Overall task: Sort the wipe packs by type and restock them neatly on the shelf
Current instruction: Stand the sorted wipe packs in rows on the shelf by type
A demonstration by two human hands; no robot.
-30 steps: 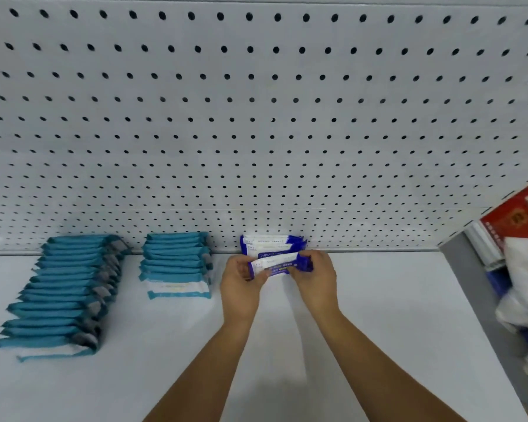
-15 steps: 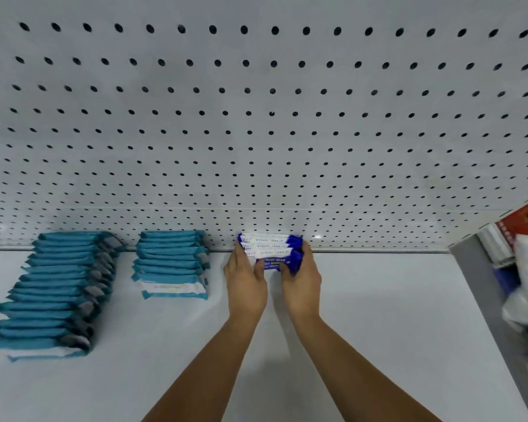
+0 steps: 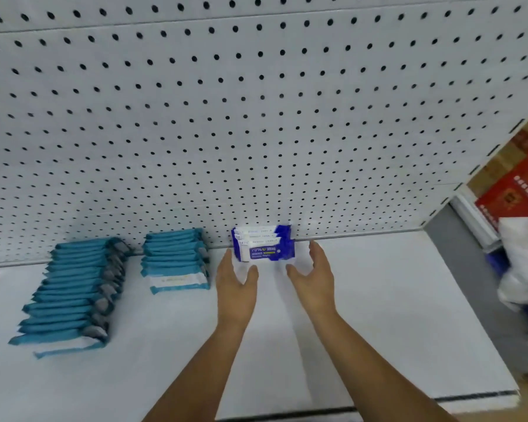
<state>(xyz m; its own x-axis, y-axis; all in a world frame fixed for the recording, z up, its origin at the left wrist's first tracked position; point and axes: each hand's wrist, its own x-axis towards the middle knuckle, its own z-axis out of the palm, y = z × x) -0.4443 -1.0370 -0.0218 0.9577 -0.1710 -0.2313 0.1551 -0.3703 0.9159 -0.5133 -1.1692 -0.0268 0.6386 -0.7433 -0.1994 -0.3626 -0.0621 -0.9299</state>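
Two hands are seen nearest the camera, reached forward over the white shelf (image 3: pixel 378 306). The left hand (image 3: pixel 237 280) and the right hand (image 3: pixel 313 277) are both spread open with fingers nearly straight, and nothing is held in either. Between and just beyond them, the blue wipe packs (image 3: pixel 262 243) are stood on edge in a short row, backed against the pegboard (image 3: pixel 256 117). The left fingertips lie just beside the row's left end; whether contact is made cannot be told. The right hand is kept apart from it. Off to the left, a short teal row (image 3: pixel 176 260) and a long teal row (image 3: pixel 73 293) are laid out in overlapping lines.

The blue row is judged the weak point. Soft packs stood on thin edges could be tipped forward if the front pack were brushed by a hand. Neatness would also be lost if later packs were set down skewed.
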